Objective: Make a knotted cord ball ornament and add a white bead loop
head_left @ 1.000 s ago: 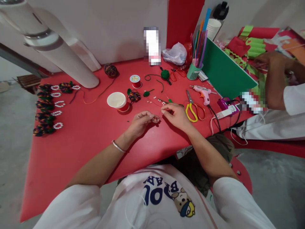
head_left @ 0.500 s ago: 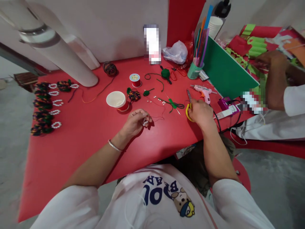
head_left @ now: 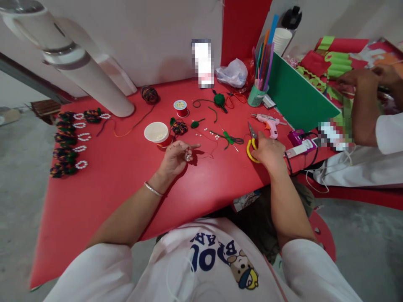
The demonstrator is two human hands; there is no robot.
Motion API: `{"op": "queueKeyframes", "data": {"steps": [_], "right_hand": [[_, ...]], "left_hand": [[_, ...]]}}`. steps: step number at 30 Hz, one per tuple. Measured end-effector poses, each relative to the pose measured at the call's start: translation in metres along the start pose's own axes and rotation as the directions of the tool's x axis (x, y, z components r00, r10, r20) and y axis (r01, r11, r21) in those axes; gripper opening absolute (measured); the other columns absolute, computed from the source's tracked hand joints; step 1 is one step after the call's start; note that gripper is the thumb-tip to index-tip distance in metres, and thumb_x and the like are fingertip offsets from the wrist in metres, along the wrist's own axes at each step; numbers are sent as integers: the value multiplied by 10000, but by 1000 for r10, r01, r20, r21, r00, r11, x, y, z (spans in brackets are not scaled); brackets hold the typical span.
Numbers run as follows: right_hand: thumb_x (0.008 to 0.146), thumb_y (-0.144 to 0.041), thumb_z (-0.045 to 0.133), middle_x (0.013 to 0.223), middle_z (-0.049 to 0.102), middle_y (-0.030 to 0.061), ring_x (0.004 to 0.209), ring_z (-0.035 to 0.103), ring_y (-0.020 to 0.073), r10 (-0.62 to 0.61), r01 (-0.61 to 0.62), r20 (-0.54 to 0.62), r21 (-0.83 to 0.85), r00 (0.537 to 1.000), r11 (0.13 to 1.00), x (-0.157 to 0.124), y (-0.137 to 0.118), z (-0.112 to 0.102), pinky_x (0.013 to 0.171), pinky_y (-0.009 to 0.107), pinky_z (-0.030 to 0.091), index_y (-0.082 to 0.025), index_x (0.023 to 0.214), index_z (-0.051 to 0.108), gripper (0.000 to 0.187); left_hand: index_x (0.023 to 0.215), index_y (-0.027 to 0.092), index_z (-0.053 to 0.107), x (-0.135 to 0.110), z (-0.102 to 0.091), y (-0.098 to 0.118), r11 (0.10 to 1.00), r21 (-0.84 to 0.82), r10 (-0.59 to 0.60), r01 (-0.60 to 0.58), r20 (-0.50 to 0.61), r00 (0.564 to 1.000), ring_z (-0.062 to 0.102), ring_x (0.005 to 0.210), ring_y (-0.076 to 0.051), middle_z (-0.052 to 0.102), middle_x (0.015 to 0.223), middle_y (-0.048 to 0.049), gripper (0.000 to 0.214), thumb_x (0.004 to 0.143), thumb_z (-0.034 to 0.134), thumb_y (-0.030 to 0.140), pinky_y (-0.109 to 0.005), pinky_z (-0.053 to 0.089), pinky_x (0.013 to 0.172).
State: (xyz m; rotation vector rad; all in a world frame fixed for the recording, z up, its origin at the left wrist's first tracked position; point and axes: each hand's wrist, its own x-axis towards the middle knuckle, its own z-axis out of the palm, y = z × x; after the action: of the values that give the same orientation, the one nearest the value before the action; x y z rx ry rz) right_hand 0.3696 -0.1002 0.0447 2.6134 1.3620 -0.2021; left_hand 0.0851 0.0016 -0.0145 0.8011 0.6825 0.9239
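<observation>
beside the cup (head_left: 154, 132), the left hand (head_left: 176, 158) clasps small beads (head_left: 188, 157); well right of the cup, the right hand (head_left: 270, 151) lies on the scissors (head_left: 252, 131), its grasp unclear; snagging the loose thread (head_left: 213, 157) could tug the beads from slack fingers

A pink glue gun (head_left: 271, 124) lies on the red worktop (head_left: 107, 188) near a green panel (head_left: 299, 94). Beyond it, a green cup (head_left: 256, 97) holds colourful strips (head_left: 268, 50), with a crumpled pale bag (head_left: 233, 73) nearby.
</observation>
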Motion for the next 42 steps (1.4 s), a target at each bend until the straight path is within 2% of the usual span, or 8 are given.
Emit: {"op": "queueKeyframes", "data": {"steps": [7, 10, 12, 15, 17, 19, 28, 42], "right_hand": [[950, -578, 609, 1150, 726, 191, 1099, 682, 365, -14, 141, -332, 363, 943, 921, -9, 8, -8, 923, 495, 534, -183, 1446, 594, 634], [879, -691, 659, 1111, 714, 114, 1015, 692, 288, -169, 343, -306, 712, 937, 612, -20, 3, -10, 888, 448, 574, -223, 1437, 598, 731], [876, -734, 637, 1035, 697, 74, 887, 694, 226, -376, 283, -161, 912, 912, 297, -33, -6, -8, 786, 391, 607, -251, 1471, 555, 771], [891, -787, 579, 938, 663, 51, 791, 703, 197, -692, -27, 52, 999, 720, 46, -54, -27, 2, 651, 326, 610, -258, 1484, 514, 797], [879, -797, 593, 905, 642, 31, 732, 702, 175, -786, -154, 158, 985, 598, 80, -64, -40, 9, 584, 276, 588, -259, 1454, 523, 790], [875, -777, 624, 878, 631, 17, 693, 695, 149, -806, -178, 226, 972, 547, 152, -69, -49, 15, 580, 245, 582, -236, 1374, 565, 739], [860, -801, 617, 788, 586, -34, 542, 606, 85, -781, -191, 290, 957, 553, 220, -66, -59, 24, 483, 196, 522, -214, 1083, 586, 629], [830, -827, 626, 603, 576, -52, 464, 575, 96, -769, -246, 244, 962, 591, 116, -68, -71, 27, 451, 204, 495, -206, 912, 546, 632]], "left_hand": [[678, 178, 559, 3, -4, 3, 973, -202, -116, 109, -26, 993, 755, 873, -229, 629, 639, -8, 217, 731, 769, 201, -290, 644, 666], [674, 173, 570, 4, -3, 2, 964, -255, -95, 78, -54, 994, 749, 851, -201, 644, 650, -11, 190, 747, 745, 167, -336, 656, 802], [659, 171, 576, 6, -2, 1, 959, -278, -77, 54, -73, 994, 745, 848, -191, 653, 650, -17, 181, 751, 730, 146, -362, 644, 883], [641, 172, 584, 7, -1, 3, 952, -306, -63, 28, -106, 992, 749, 895, -200, 657, 641, -22, 177, 746, 714, 115, -380, 625, 943], [638, 173, 587, 8, 0, 4, 944, -331, -64, 19, -126, 990, 753, 931, -214, 653, 630, -22, 175, 738, 711, 101, -377, 618, 952], [636, 172, 587, 8, 0, 6, 935, -353, -74, 22, -134, 988, 755, 942, -223, 644, 618, -24, 174, 736, 707, 96, -364, 614, 943], [627, 176, 546, 7, -1, 9, 938, -342, -99, 58, -104, 990, 748, 941, -208, 618, 611, -12, 215, 749, 708, 105, -302, 598, 857], [575, 158, 609, 8, 0, -5, 998, -55, 12, -6, 118, 993, 583, 553, -136, 607, 548, -22, 277, 647, 861, 249, -257, 484, 549]]}}
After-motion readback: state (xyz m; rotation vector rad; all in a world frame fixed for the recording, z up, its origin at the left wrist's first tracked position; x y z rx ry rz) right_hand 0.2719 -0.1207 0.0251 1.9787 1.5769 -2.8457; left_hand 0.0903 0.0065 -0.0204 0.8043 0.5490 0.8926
